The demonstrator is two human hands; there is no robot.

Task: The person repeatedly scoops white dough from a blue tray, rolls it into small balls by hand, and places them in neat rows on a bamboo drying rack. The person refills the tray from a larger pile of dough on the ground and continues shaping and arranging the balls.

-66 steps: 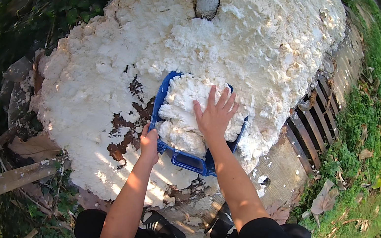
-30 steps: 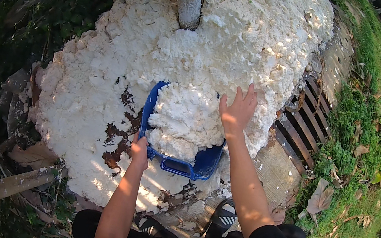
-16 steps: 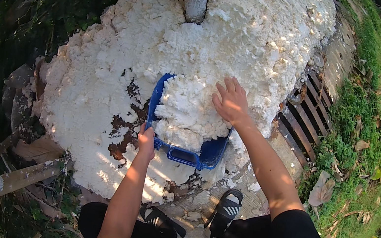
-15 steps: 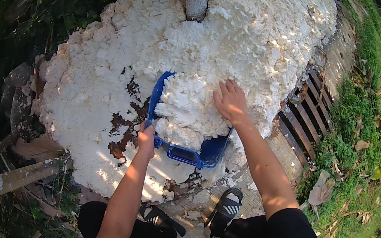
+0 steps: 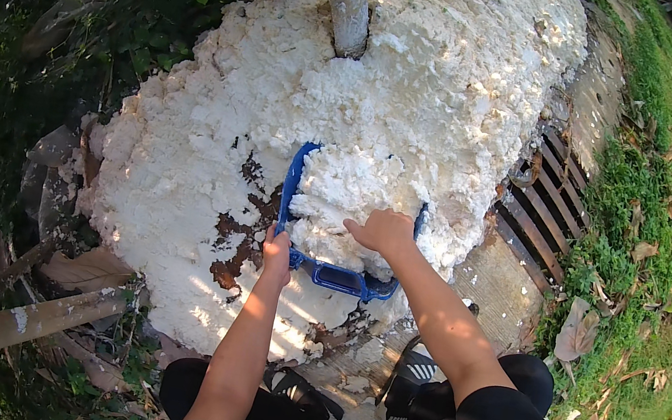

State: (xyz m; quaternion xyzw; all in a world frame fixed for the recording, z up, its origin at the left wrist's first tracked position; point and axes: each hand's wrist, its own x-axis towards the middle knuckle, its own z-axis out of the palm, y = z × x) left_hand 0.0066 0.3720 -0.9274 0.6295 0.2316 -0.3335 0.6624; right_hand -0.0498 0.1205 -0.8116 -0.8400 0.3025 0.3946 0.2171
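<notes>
Head view: blue tub (image 5: 293,183) lies against the left grip (image 5: 278,255), extending rightward.

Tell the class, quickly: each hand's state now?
Left hand: closed on the rim of the blue tub.
Right hand: over the white crumbly material in the tub; fingers mostly hidden, open or closed cannot be told.

- A rusty metal grate (image 5: 541,220), its bars slanting.
- Bare concrete (image 5: 503,294) bordering the grate at its lower left.
- Green grass (image 5: 629,415) running along the grate's right side and below it.
- A large dry leaf (image 5: 576,329) on the grass, just below the grate.
- A pale post (image 5: 347,1), tilted, up and left of the grate.
- Dark green bushes (image 5: 149,4), well left of the grate.
- A paint-spotted pole (image 5: 41,323), far lower left of the grate.
</notes>
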